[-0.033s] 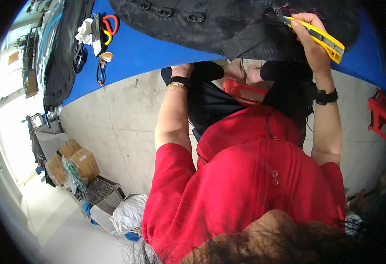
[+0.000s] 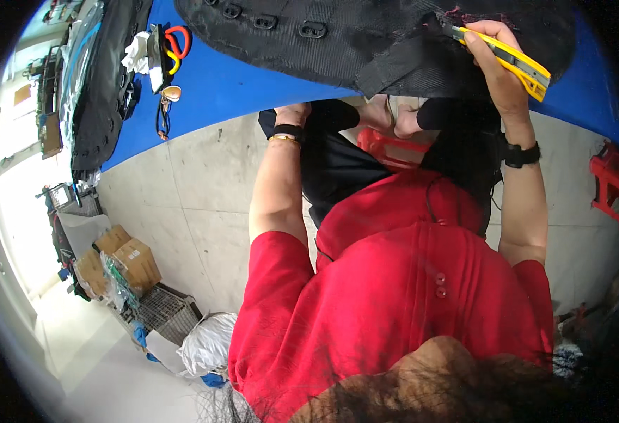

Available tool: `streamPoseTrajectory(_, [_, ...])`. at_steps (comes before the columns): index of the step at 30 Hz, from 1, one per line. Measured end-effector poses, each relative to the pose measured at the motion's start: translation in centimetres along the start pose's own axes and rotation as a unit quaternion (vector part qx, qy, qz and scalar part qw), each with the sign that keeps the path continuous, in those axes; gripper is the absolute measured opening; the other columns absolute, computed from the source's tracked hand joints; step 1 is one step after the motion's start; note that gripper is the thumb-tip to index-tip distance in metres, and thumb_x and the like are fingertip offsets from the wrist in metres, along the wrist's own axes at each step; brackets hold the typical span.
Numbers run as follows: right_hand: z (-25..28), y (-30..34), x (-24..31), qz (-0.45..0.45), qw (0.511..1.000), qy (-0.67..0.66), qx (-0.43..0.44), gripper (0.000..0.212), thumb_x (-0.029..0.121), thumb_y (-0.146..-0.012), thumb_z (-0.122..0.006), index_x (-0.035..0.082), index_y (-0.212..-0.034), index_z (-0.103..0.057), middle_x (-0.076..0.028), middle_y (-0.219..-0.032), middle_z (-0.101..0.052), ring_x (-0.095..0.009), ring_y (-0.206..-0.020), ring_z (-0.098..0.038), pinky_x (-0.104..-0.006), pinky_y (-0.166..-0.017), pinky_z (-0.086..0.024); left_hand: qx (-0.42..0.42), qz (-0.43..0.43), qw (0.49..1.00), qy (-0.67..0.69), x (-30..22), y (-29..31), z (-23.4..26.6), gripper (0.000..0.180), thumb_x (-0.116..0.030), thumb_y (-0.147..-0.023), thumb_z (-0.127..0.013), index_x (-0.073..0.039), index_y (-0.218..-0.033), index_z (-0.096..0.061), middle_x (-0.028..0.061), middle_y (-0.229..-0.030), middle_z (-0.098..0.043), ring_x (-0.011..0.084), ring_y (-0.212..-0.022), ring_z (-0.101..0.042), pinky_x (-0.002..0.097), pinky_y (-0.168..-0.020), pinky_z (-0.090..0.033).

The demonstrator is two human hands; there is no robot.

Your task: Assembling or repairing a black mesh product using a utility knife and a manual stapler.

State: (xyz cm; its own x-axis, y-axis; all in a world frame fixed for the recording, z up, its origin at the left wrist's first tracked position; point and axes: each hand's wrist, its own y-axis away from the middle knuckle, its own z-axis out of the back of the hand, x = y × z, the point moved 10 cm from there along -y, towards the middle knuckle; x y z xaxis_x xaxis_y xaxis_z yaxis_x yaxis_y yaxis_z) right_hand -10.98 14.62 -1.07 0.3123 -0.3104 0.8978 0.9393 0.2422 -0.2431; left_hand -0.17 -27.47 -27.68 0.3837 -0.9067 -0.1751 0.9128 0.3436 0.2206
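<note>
- Right hand [image 2: 496,67] clamped on yellow utility knife [image 2: 507,60], blade at black fabric [image 2: 366,35] on blue tabletop [image 2: 232,84].
- Left hand [image 2: 292,113] at tabletop edge; grip hidden.
- Cutting step, seemingly; next stroke needs fabric held taut.

Bright daylight floods in from the far left, washing the floor [image 2: 20,233] there to near white. The blue counter [image 2: 253,77] and red shirt [image 2: 408,296] are evenly lit and sharp. Fisheye bending curves the counter edge; the corners fall to black, and hair [image 2: 436,388] at the bottom is blurred.
</note>
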Motion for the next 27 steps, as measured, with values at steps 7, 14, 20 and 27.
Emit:
streamPoseTrajectory(7, [0.6,0.2,0.2,0.025,1.0,0.005,-0.008,0.028,0.03,-0.098,-0.066,0.01,-0.116,-0.067,-0.001,-0.106,-0.064,-0.007,-0.091,-0.061,-0.0208,-0.076,-0.05,0.105,-0.066,0.982,-0.141,-4.1,0.9,0.2,0.05,-0.04,-0.099,-0.05,-0.014,-0.141,-0.056,0.0161,-0.15,-0.05,0.038,-0.14,-0.042,0.0539,-0.117,-0.028])
streamPoseTrajectory(14, [0.4,0.2,-0.1,0.017,1.0,-0.021,-0.005,0.024,0.025,-0.098,-0.066,0.008,-0.114,-0.066,-0.002,-0.109,-0.064,-0.008,-0.097,-0.062,-0.0203,-0.084,-0.05,0.117,-0.09,0.954,-0.261,-4.5,0.6,-1.2,0.053,-0.039,-0.1,-0.048,-0.016,-0.148,-0.049,0.017,-0.158,-0.039,0.0394,-0.146,-0.034,0.0538,-0.119,-0.025])
streamPoseTrajectory(20, [0.3,0.2,1.3,0.104,0.994,0.018,-0.002,0.022,0.023,-0.098,-0.066,0.007,-0.114,-0.066,-0.004,-0.112,-0.063,-0.011,-0.104,-0.064,-0.0207,-0.089,-0.05,0.098,-0.086,0.976,-0.177,-3.2,0.2,-1.6,0.051,-0.037,-0.099,-0.048,-0.016,-0.146,-0.052,0.0168,-0.155,-0.042,0.0395,-0.144,-0.037,0.0532,-0.118,-0.028])
streamPoseTrajectory(27, [0.3,0.3,1.6,0.111,0.994,0.022,-0.002,0.022,0.023,-0.098,-0.067,0.007,-0.113,-0.066,-0.004,-0.111,-0.063,-0.011,-0.102,-0.064,-0.0203,-0.088,-0.05,0.133,-0.07,0.96,-0.236,-2.9,0.0,-2.7,0.05,-0.037,-0.099,-0.048,-0.015,-0.144,-0.054,0.0168,-0.154,-0.045,0.039,-0.143,-0.039,0.0537,-0.117,-0.029])
